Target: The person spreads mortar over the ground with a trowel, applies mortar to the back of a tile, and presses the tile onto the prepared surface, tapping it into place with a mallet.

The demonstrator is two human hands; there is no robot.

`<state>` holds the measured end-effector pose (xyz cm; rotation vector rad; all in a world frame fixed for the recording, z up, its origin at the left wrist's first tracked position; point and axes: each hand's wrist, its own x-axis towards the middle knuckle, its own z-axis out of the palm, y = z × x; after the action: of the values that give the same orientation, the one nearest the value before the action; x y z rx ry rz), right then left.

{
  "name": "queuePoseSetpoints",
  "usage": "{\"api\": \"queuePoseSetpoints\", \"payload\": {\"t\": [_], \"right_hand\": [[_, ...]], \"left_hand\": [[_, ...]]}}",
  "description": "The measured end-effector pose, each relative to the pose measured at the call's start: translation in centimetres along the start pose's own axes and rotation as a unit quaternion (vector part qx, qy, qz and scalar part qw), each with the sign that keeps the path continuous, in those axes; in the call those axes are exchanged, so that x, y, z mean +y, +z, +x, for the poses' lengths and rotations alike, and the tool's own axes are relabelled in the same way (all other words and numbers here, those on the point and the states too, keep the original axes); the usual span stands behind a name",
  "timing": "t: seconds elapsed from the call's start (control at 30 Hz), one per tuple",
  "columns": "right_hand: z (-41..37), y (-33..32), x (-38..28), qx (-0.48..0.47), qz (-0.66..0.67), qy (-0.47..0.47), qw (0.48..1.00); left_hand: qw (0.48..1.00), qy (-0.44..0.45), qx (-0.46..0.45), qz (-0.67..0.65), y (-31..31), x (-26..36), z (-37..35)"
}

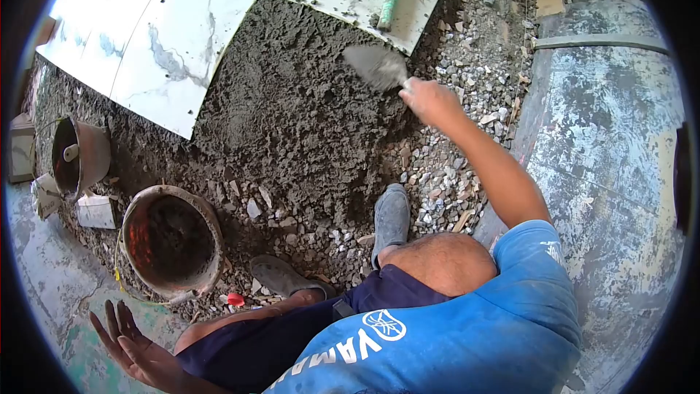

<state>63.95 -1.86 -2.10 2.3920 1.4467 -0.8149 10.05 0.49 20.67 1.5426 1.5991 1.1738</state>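
A trowel (373, 67) sits firmly in the grip of the right hand (432, 106), its blurred blade at the far right side of a rough patch of mortar (284, 117); from where I stand, I cannot tell whether the two touch. The left hand (138, 354), empty with fingers spread, hangs at near left, below a bucket (138, 241). White tiles (171, 29) border the mortar on the left and far sides, gravel (467, 76) on the right. Good work here would seem to call for a low, nearly flat blade, short even strokes to break down lumps, and care not to chip tile edges or drag in stones.
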Motion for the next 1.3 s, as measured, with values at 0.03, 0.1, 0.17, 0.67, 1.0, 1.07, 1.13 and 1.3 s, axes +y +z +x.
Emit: {"api": "queuePoseSetpoints", "payload": {"t": [0.03, 0.1, 0.17, 0.67, 1.0, 1.07, 1.13, 1.3], "right_hand": [[1.1, 0.4, 1.3, 0.049, -0.014, -0.012, 0.999], [2.0, 0.1, 1.4, 0.097, -0.024, -0.049, 0.994], [1.8, 0.0, 0.5, -0.112, 0.302, 0.097, 0.942], [-1.3, 3.5, -5.9, -0.279, 0.433, 0.062, 0.855], [-8.0, 6.4, -7.3, -0.265, 0.057, -0.278, 0.921], [-7.4, 5.2, -6.7, -0.143, -0.153, -0.359, 0.909], [-5.2, 5.1, -6.5, -0.088, -0.206, -0.412, 0.883], [2.8, 2.6, -12.4, -0.007, -0.306, -0.454, 0.837]], "left_hand": [[1.0, 0.0, 0.005, 0.003, -0.1, 0.1, -0.1], [1.0, 0.007, 0.002, 0.002, -0.1, 0.3, -0.3], [1.0, 0.01, 0.009, 0.001, -0.1, 0.3, -0.4], [1.0, 0.012, 0.016, -0.003, 0.5, 0.6, -0.4], [0.999, 0.026, 0.03, 0.005, -0.9, 0.5, -1.4], [0.999, 0.034, 0.027, 0.016, -1.5, 0.4, -1.7], [0.998, 0.039, 0.039, 0.018, -1.9, 0.5, -2.1], [0.997, 0.055, 0.044, 0.042, -2.8, 0.8, -2.9]]}}
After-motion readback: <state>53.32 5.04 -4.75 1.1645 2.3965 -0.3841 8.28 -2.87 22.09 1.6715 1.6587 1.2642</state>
